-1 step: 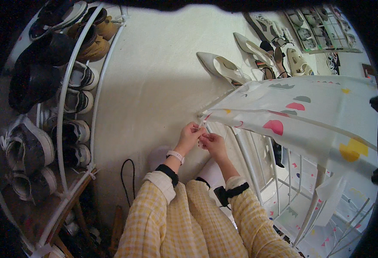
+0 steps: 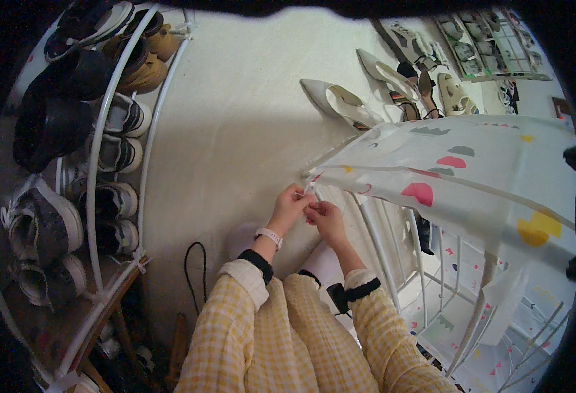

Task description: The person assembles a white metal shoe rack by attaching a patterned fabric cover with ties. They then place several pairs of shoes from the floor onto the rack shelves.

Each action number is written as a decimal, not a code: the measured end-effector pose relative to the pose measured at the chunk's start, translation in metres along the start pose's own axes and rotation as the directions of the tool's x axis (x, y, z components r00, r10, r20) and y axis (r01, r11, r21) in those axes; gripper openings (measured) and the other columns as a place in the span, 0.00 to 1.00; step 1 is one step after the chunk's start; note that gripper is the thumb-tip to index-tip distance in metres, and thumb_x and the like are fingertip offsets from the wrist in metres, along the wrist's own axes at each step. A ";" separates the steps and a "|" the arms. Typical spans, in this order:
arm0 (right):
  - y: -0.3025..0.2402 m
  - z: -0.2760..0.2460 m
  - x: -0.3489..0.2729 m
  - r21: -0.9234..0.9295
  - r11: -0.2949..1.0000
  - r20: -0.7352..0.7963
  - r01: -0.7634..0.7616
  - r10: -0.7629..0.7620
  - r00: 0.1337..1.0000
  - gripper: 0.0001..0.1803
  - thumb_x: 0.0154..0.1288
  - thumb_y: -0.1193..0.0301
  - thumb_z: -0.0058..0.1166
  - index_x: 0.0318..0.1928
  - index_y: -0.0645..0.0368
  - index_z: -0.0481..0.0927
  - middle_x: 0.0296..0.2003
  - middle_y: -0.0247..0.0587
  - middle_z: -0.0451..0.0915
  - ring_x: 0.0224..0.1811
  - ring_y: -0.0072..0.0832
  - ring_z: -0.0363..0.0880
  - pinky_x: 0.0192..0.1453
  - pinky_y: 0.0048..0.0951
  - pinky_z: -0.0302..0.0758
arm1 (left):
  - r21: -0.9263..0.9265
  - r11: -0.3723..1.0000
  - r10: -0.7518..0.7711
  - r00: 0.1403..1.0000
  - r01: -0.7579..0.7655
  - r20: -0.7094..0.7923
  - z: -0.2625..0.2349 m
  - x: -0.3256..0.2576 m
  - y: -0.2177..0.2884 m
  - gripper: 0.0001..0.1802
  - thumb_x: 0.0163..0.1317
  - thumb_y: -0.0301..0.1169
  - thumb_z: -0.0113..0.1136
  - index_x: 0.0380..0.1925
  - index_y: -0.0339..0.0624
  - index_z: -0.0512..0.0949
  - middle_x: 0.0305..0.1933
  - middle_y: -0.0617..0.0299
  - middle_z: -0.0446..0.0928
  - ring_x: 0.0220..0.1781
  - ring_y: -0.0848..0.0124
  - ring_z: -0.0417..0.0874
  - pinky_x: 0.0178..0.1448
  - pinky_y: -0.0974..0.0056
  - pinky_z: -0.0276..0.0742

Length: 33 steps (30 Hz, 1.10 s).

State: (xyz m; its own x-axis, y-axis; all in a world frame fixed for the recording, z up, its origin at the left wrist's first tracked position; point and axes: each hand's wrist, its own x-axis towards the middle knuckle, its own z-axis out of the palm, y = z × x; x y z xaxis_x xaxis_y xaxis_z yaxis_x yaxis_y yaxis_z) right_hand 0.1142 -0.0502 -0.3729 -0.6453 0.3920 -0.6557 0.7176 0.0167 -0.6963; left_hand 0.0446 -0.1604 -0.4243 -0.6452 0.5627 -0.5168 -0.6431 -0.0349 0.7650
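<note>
Step, prob.: fingering thin white strip (image 2: 310, 186) at L corner of cover; next move likely calls for steady two-hand pinch. Hands together. L hand (image 2: 291, 204): pinched, apparently on strip. R hand (image 2: 326, 217): fingers curled, tips at L's; grip hidden, can't tell. Farther R: patterned plastic cover (image 2: 478, 171) over white tube rack (image 2: 374, 245).

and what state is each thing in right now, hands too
left hand: fingertips pinched by the cover's left corner, grip contents too small to tell
right hand: fingers curled, fingertips close to the left's
patterned cover: draped over a white frame
pale wristband: fastened on the left wrist
pale pointed shoes: unworn, on the floor
tan boots: unworn, on the left-side rack
</note>
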 end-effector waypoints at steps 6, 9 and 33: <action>-0.014 -0.017 0.006 -0.480 0.817 -0.034 0.320 -0.382 0.924 0.09 0.62 0.71 0.53 0.39 0.64 0.78 0.39 0.47 0.80 0.43 0.35 0.78 0.45 0.31 0.72 | 0.067 0.998 0.012 0.999 -0.014 0.035 -0.004 0.005 0.000 0.09 0.60 0.31 0.60 0.35 0.36 0.79 0.30 0.64 0.80 0.30 0.78 0.78 0.36 0.72 0.74; -0.011 -0.014 0.014 -0.312 0.873 -0.093 0.376 -0.422 0.902 0.09 0.63 0.71 0.52 0.39 0.65 0.78 0.38 0.46 0.80 0.41 0.33 0.79 0.46 0.29 0.73 | 0.080 0.997 0.002 0.998 -0.008 0.066 -0.007 0.001 0.001 0.10 0.61 0.31 0.59 0.37 0.35 0.80 0.29 0.65 0.80 0.30 0.79 0.78 0.38 0.72 0.75; -0.020 -0.014 0.024 0.184 0.982 0.121 0.044 -0.067 0.990 0.20 0.61 0.73 0.52 0.54 0.61 0.72 0.37 0.34 0.80 0.37 0.21 0.78 0.39 0.21 0.72 | 0.081 0.953 -0.289 0.957 0.290 -0.032 0.004 0.013 0.012 0.10 0.56 0.35 0.52 0.23 0.41 0.76 0.21 0.66 0.70 0.17 0.77 0.63 0.18 0.67 0.54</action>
State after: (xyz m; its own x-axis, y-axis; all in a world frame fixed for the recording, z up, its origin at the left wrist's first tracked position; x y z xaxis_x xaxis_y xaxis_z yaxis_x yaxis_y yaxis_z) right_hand 0.0881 -0.0282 -0.3705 -0.7190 0.2762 -0.6377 0.6278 -0.1354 -0.7665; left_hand 0.0301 -0.1505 -0.4203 -0.4450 0.5221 -0.7276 -0.7670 0.1972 0.6106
